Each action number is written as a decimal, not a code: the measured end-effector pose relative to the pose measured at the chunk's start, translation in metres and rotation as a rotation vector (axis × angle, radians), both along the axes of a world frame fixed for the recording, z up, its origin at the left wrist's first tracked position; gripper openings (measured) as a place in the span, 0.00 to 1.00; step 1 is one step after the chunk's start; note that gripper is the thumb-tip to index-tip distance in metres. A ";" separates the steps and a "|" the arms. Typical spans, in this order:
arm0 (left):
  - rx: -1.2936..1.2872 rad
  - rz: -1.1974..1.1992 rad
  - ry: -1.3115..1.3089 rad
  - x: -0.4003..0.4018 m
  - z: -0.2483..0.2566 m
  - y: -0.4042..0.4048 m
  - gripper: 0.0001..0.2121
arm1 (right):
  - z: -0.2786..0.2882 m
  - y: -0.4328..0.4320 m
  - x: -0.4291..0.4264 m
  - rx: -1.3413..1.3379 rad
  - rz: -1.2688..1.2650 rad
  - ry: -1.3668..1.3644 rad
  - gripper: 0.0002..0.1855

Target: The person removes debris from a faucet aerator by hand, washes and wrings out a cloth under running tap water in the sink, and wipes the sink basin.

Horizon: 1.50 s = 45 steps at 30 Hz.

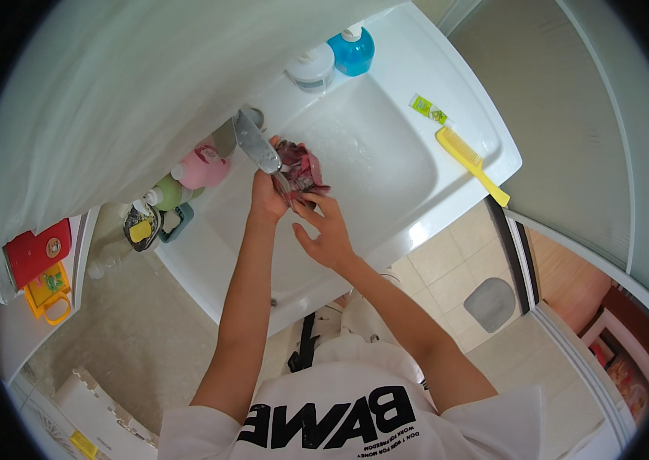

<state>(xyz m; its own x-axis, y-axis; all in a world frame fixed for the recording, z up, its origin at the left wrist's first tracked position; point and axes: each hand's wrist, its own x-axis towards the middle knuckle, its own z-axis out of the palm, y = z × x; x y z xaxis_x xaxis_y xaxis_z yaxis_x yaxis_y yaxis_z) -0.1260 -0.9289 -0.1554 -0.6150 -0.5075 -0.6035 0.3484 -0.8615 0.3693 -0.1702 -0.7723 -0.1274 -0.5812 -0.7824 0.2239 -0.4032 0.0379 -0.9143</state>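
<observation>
A wet, crumpled reddish cloth (pixel 303 168) with grey parts lies bunched below the spout of a chrome faucet (pixel 258 144), over the white washbasin (pixel 227 230). My left hand (pixel 270 192) holds it from the left side, its fingers partly hidden behind the cloth and the faucet. From below right, my right hand (pixel 321 233) touches the cloth's lower edge with its fingertips, thumb spread apart; whether it pinches the cloth cannot be made out. Water with some bubbles covers the basin's bottom.
A yellow comb (pixel 465 155) and a green tube (pixel 428 109) lie on the right rim. At the back stand a blue bottle (pixel 353 52) and a white container (pixel 312 69). Pink (pixel 204 167) and green (pixel 170 192) bottles and a soap dish (pixel 177 222) line the left; a pale curtain hangs upper left.
</observation>
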 end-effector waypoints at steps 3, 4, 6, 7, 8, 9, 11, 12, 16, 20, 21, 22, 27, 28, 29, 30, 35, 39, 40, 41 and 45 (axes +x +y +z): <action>0.000 0.076 0.020 0.001 0.002 0.013 0.15 | -0.014 0.012 -0.011 0.085 -0.172 -0.214 0.18; 0.022 0.086 0.035 0.004 0.000 0.015 0.16 | -0.015 0.008 -0.014 0.067 -0.272 -0.546 0.29; 0.049 0.081 0.041 0.018 -0.001 0.020 0.17 | -0.008 -0.010 -0.025 0.049 -0.323 -0.761 0.32; 0.080 0.062 0.061 0.019 -0.002 0.022 0.18 | -0.006 -0.018 -0.035 0.029 -0.387 -0.963 0.36; 0.081 0.060 0.061 0.019 -0.003 0.024 0.18 | -0.014 -0.021 -0.044 -0.005 -0.257 -1.231 0.37; 0.036 0.021 0.050 0.018 -0.005 0.025 0.18 | -0.021 -0.024 -0.051 -0.006 -0.262 -1.230 0.37; -0.015 -0.015 0.033 0.022 -0.011 0.026 0.19 | -0.034 -0.032 -0.060 0.085 0.042 -1.573 0.33; -0.010 -0.027 0.043 0.023 -0.012 0.025 0.19 | -0.039 -0.034 -0.061 0.084 0.043 -1.576 0.33; -0.110 0.037 -0.108 0.020 -0.007 0.018 0.19 | -0.054 -0.041 -0.068 0.078 -0.087 -1.723 0.30; -0.156 0.067 -0.192 0.039 -0.006 0.007 0.19 | -0.039 -0.045 -0.078 -0.112 -0.114 -1.933 0.33; -0.132 0.080 -0.122 0.042 -0.002 0.006 0.20 | -0.035 -0.045 -0.079 -0.134 -0.122 -1.983 0.30; -0.108 0.094 -0.052 0.043 0.001 0.005 0.21 | -0.036 -0.045 -0.079 -0.133 -0.123 -1.984 0.30; 0.006 0.057 0.090 0.036 0.018 0.005 0.24 | -0.034 -0.059 -0.061 -0.056 -0.076 -1.913 0.21; 0.056 0.077 0.197 0.034 0.025 0.005 0.24 | -0.033 -0.062 -0.058 -0.030 -0.017 -1.955 0.19; 0.058 0.075 0.196 0.035 0.020 0.005 0.24 | -0.031 -0.066 -0.055 -0.031 -0.019 -1.957 0.19; 0.052 0.069 0.156 0.036 0.017 0.004 0.23 | -0.029 -0.072 -0.052 -0.006 0.012 -1.949 0.18; -0.017 0.004 -0.127 0.033 0.016 0.001 0.21 | -0.031 -0.089 -0.066 0.140 0.007 -1.891 0.16; 0.066 -0.048 -0.084 0.034 0.013 -0.010 0.20 | -0.044 -0.084 -0.092 0.119 0.049 -1.729 0.20; 0.069 -0.035 -0.001 0.034 0.012 -0.010 0.20 | -0.044 -0.082 -0.097 0.072 0.041 -1.745 0.20; 0.069 -0.035 -0.001 0.033 0.011 -0.010 0.20 | -0.045 -0.079 -0.100 0.025 0.031 -1.761 0.21; 0.104 0.051 0.148 0.031 0.007 -0.010 0.21 | -0.024 -0.076 -0.096 -0.028 0.135 -1.947 0.34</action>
<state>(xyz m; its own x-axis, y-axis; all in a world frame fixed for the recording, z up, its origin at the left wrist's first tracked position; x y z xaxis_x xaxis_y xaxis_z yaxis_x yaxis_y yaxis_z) -0.0953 -0.9385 -0.1480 -0.6759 -0.4799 -0.5593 0.4367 -0.8721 0.2206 -0.2664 -0.8484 -0.1519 0.0432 -0.8439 -0.5347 0.9960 0.0782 -0.0430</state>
